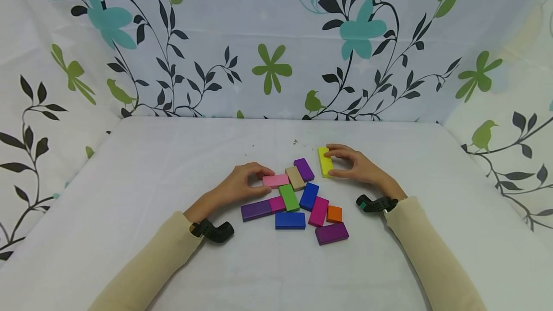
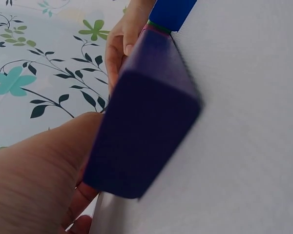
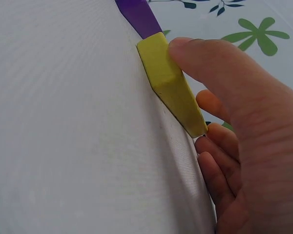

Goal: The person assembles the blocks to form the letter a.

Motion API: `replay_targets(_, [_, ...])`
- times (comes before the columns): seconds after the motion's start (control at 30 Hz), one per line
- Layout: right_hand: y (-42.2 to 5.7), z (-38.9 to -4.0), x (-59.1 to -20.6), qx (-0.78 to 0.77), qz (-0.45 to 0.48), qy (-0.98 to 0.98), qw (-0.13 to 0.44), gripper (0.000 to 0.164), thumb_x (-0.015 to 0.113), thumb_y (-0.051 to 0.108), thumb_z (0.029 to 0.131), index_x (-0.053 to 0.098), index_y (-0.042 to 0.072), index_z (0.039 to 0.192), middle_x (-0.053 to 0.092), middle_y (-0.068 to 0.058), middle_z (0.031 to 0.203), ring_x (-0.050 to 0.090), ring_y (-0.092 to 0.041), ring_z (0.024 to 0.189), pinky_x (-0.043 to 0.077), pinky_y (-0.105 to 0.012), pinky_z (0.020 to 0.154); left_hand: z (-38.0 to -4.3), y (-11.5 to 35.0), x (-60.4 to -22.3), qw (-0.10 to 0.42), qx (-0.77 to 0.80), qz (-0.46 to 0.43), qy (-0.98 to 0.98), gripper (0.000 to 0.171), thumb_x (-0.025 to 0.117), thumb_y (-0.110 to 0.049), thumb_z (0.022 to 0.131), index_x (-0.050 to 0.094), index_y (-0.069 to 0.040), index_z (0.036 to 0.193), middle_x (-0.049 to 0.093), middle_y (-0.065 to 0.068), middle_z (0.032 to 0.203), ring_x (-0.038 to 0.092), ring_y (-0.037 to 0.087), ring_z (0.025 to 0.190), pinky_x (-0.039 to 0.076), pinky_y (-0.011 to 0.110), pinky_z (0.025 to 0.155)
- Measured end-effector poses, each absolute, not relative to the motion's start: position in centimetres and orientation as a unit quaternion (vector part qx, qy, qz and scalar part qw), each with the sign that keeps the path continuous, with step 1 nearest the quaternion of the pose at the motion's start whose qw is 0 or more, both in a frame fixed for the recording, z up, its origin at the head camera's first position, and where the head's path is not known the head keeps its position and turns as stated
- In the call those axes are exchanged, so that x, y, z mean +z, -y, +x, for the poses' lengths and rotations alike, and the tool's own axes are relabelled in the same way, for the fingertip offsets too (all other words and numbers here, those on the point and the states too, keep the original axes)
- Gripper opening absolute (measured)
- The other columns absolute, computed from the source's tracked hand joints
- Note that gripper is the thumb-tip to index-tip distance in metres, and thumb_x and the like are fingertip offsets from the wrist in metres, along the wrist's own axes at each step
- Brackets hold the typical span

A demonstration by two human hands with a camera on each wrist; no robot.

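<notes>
My left hand (image 1: 236, 185) pinches a light pink block (image 1: 275, 181) between thumb and fingers at the left of a cluster of coloured blocks. At the cluster's far right, my right hand (image 1: 356, 164) has its thumb and fingers at the ends of a yellow block (image 1: 325, 161); the right wrist view shows the thumb on that yellow block (image 3: 168, 73). A tan block (image 1: 295, 178) lies against the pink one, a purple block (image 1: 304, 169) beside it. In the left wrist view a dark purple block (image 2: 141, 136) hides much of the left hand.
Nearer on the white tabletop (image 1: 242, 272) lie a green block (image 1: 289, 197), blue blocks (image 1: 290, 221), magenta blocks (image 1: 318, 211), an orange block (image 1: 334, 214) and a plum block (image 1: 331, 233). Behind the table hangs a leaf-patterned cloth (image 1: 268, 23). Small specks (image 1: 295, 142) dot the far side.
</notes>
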State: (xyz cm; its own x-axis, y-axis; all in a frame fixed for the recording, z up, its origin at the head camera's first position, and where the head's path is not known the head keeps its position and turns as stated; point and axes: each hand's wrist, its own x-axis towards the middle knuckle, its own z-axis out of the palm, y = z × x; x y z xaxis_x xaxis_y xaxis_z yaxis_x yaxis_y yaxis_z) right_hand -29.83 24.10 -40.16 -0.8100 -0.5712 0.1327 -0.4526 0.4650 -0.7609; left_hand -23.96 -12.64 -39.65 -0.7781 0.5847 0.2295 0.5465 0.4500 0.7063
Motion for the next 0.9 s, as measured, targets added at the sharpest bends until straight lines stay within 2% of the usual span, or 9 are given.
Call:
replay_targets(0.23, [-24.2, -29.7, -40.0, -0.422, -0.301, -0.852, 0.069, 0.047, 0.073, 0.016, 0.087, 0.06, 0.009, 0.131, 0.035, -0.012, 0.154, 0.025, -0.034, 0.144, 0.02, -0.059, 0.114, -24.1, 12.6, -39.5, 0.017, 0.405, 0.334, -0.851, 0.038, 0.076, -0.013, 0.084, 0.066, -0.007, 0.121, 0.064, 0.004, 0.108, 0.055, 0.018, 0.098, 0.046, 0.036, 0.088])
replay_targets(0.57, [-24.3, -29.7, -40.0, -0.419, -0.299, -0.854, 0.069, 0.047, 0.073, 0.017, 0.087, 0.06, 0.009, 0.132, 0.034, -0.012, 0.155, 0.025, -0.034, 0.144, 0.02, -0.06, 0.113, -24.2, 12.4, -38.6, 0.003, 0.393, 0.346, -0.852, 0.039, 0.075, -0.013, 0.085, 0.065, -0.005, 0.122, 0.064, 0.006, 0.113, 0.056, 0.019, 0.1, 0.047, 0.04, 0.09])
replay_targets(0.9, [-24.3, -29.8, -40.2, -0.428, -0.295, -0.851, 0.076, 0.048, 0.074, 0.019, 0.087, 0.06, 0.01, 0.132, 0.034, -0.012, 0.155, 0.025, -0.034, 0.144, 0.02, -0.06, 0.113, -24.7, 11.5, -37.1, -0.015, 0.386, 0.372, -0.844, 0.038, 0.075, -0.01, 0.084, 0.065, -0.003, 0.121, 0.064, 0.009, 0.114, 0.057, 0.024, 0.102, 0.051, 0.043, 0.085])
